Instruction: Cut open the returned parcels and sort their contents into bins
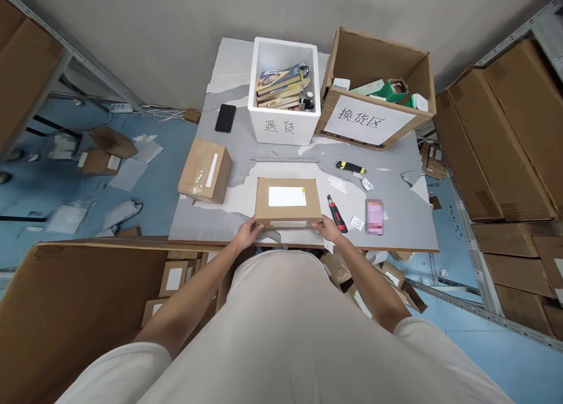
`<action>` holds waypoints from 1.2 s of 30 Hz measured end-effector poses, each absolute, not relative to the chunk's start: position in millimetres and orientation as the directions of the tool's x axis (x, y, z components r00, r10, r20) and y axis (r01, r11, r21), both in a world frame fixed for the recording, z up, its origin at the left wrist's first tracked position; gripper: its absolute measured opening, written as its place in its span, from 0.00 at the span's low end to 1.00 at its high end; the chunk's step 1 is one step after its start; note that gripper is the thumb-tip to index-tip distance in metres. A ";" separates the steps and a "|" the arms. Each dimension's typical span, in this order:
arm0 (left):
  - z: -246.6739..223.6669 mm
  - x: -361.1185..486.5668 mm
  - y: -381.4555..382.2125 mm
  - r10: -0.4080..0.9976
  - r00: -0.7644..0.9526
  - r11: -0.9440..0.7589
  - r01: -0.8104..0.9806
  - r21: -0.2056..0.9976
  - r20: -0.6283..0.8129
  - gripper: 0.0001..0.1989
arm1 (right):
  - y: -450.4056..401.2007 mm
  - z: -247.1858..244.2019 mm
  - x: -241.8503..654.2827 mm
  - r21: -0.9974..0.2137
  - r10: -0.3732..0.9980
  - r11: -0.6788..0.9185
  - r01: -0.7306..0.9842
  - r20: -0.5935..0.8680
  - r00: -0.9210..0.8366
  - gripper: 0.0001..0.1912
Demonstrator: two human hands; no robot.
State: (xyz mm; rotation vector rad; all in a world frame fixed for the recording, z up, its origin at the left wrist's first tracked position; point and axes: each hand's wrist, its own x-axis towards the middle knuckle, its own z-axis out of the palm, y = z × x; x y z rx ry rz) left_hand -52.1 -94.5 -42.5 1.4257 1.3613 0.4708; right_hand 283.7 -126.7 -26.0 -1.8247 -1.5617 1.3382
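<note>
A closed cardboard box [288,211] with a white label on top lies near the front edge of the table. My left hand [249,233] grips its near left corner, and my right hand [329,228] holds the near right corner, fingers bent around the edges. Just right of the box lies a red and black utility knife [337,213]. Farther back is a yellow and black utility knife [350,167]. To the left stands another taped cardboard box [205,170].
At the back of the table [409,216] stand a white foam box [285,127] of books and an open carton [373,122] with small boxes. A phone [226,118] and a pink packet [375,216] lie there. A big open carton [88,310] is at lower left, shelves at right.
</note>
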 end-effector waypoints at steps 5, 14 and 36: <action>6.5 -46.1 -74.2 0.920 0.244 0.112 0.586 0.803 -0.307 0.26 | -119.4 5.6 288.4 -0.742 0.958 -0.169 0.648 -0.278 -0.068 0.14; 46.0 -32.9 -52.6 0.963 0.093 0.101 0.748 0.656 -0.254 0.28 | -109.6 35.9 281.6 -0.658 0.981 -0.164 0.735 -0.186 0.053 0.25; -39.0 -53.8 -74.2 0.899 0.171 0.366 0.215 0.905 -0.404 0.40 | -114.6 -22.8 294.1 -0.859 0.886 -0.462 0.222 -0.458 0.071 0.30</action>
